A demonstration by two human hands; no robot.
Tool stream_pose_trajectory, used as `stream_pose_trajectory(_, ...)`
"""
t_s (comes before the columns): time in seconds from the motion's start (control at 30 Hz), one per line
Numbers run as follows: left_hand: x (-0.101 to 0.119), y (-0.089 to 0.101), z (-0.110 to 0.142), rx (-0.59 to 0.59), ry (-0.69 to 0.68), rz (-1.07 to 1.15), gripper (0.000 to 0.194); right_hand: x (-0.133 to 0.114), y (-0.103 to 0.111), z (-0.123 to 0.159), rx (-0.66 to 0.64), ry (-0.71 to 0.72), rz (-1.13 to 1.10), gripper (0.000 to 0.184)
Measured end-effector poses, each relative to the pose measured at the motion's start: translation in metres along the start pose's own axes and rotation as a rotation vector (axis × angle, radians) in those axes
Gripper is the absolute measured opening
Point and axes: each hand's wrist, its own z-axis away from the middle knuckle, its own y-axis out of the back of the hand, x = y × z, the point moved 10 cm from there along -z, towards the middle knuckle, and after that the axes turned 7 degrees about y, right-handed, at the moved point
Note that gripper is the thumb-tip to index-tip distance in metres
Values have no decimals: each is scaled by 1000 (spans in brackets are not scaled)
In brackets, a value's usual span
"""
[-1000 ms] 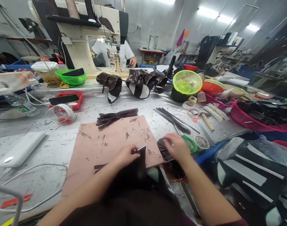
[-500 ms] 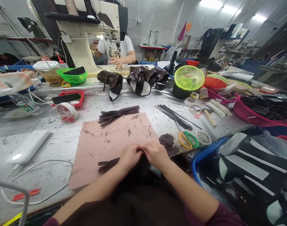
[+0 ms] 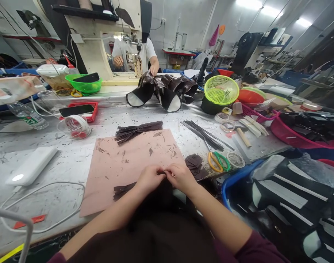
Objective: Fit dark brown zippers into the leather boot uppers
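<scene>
My left hand (image 3: 149,179) and my right hand (image 3: 181,178) meet over the near edge of a pink board (image 3: 136,157), fingertips together. Both pinch the edge of a small dark leather piece (image 3: 161,172), mostly hidden by fingers and the dark clothing below. Just right of my right hand, a fanned pile of dark brown leather pieces (image 3: 194,163) lies at the table edge. A bunch of dark strips (image 3: 124,190) lies beside my left forearm. More dark strips (image 3: 138,129) rest at the board's far edge.
Scissors (image 3: 218,161), a hammer (image 3: 242,136) and loose strips (image 3: 202,134) lie to the right. A blue bin (image 3: 226,186) holds black pieces below. A white cable (image 3: 46,188) loops at left. Across the table, a co-worker's hand (image 3: 154,68) touches brown leather uppers (image 3: 145,87).
My right hand has come from the pile of leather pieces to meet my left hand at the held piece. The co-worker has reached forward to the uppers, which have shifted.
</scene>
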Motion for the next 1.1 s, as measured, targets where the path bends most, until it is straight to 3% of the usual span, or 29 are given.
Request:
stream_pose_trajectory(0.27, -3, -2, 4, -47, -18, 62, 17, 43, -20, 16, -16, -522, -657, 11)
stream_pose_trajectory(0.5, 2, -2, 8, -63, -60, 66, 15, 57, -27, 37, 319, -796, -970, 16)
stream_pose_trajectory(0.63, 3, -1, 13, -88, -85, 72, 15, 66, 2, 56, 437, -784, -976, 17)
stream_pose_trajectory(0.7, 3, -1, 16, -107, -96, 73, 15, 73, 23, 76, 350, -760, -840, 21)
stream_pose_trajectory(0.8, 1, 2, 19, -124, -105, 67, 14, 86, 50, 119, 90, -767, -454, 32)
stream_pose_trajectory(0.9, 3, 2, 23, -133, -128, 56, 13, 81, 63, 146, -42, -732, -148, 14)
stream_pose_trajectory(0.97, 8, 1, 27, -135, -152, 57, 13, 63, 53, 143, -66, -684, -100, 2)
stream_pose_trajectory(1.1, 17, -2, 37, -153, -189, 80, 19, 9, -10, 110, -109, -615, -573, 18)
